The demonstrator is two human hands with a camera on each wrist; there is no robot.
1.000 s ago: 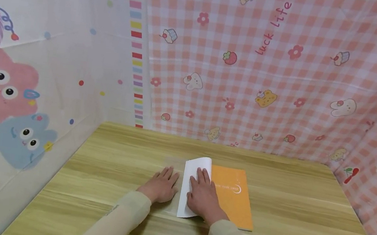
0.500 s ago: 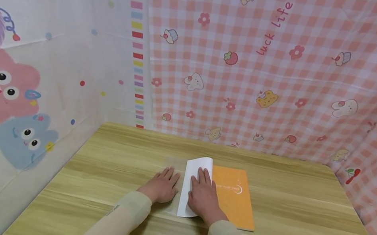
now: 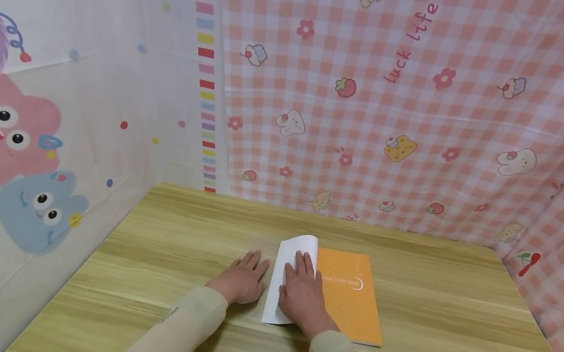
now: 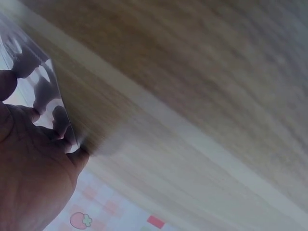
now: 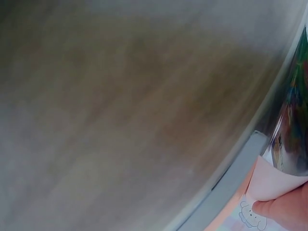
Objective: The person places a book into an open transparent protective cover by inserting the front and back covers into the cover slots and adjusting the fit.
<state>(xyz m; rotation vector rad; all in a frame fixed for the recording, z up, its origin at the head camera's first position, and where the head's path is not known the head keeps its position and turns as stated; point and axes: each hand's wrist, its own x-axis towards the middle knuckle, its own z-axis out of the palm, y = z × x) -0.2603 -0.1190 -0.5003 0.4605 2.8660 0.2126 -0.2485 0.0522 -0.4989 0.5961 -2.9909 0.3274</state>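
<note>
An orange-covered book (image 3: 347, 305) lies on the wooden table, with a white leaf (image 3: 299, 244) folded over to its left. My right hand (image 3: 304, 296) rests on this leaf with its fingers straight, and the leaf curves up at the fold. Left of the leaf, a clear plastic sheet (image 3: 264, 244) lies on the table. On it rests my left hand (image 3: 240, 278), flat with fingers spread. The left wrist view shows shiny reflections in the clear sheet along the fingers. In the right wrist view, the thumb touches the curved leaf (image 5: 274, 185); the other fingers are out of view.
The wooden table (image 3: 437, 306) extends on both sides of the book. A pink checked cloth (image 3: 377, 111) hangs behind it, and a white cloth with cartoon figures (image 3: 110, 86) hangs at the left. More checked cloth hangs along the right side.
The near left corner of the white leaf has shifted slightly left, with the right hand still on it. My left hand has stayed in place.
</note>
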